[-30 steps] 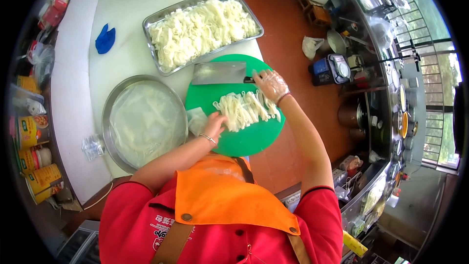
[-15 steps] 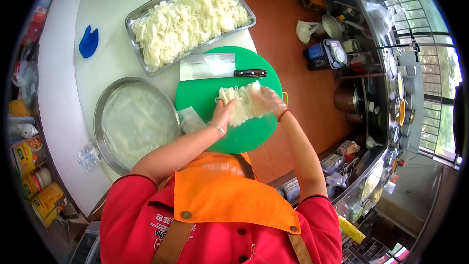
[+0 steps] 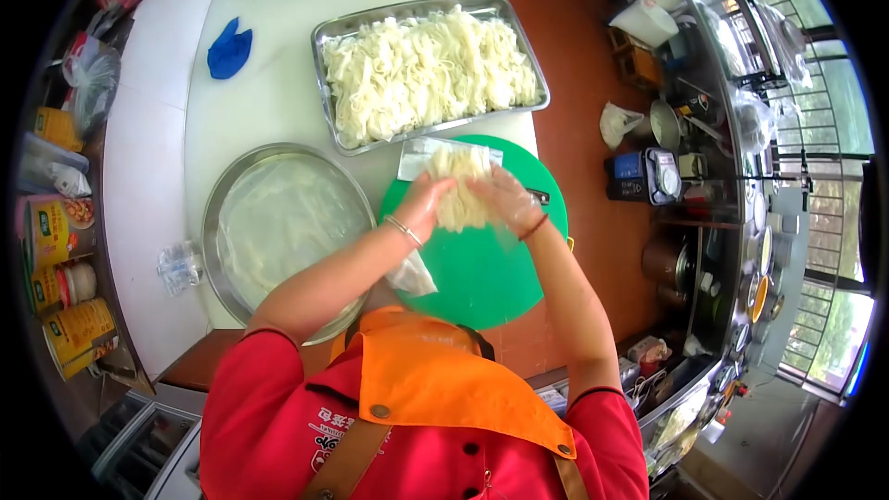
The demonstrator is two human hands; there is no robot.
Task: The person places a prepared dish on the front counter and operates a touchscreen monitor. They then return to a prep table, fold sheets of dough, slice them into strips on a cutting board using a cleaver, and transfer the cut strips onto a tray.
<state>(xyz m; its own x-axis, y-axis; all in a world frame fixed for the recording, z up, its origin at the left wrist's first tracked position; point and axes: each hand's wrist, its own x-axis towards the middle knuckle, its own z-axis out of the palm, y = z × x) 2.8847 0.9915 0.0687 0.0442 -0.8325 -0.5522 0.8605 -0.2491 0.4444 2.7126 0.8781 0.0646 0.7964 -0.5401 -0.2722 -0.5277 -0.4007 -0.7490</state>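
Pale, flat noodles (image 3: 460, 193) are forming a loose bundle over a green cutting board (image 3: 482, 278), with a person's left hand (image 3: 424, 204) and plastic-gloved right hand (image 3: 509, 199) clasping them from either side, both forearms (image 3: 582, 301) slanting inward.

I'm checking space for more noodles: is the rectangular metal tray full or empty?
Nearly full: pale noodles lie heaped across most of the metal tray, leaving narrow bare edges.

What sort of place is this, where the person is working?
Most likely a commercial kitchen: a metal tray heaped with flat white noodles, a cleaver on a green cutting board, and an orange apron over a red shirt suggest it.
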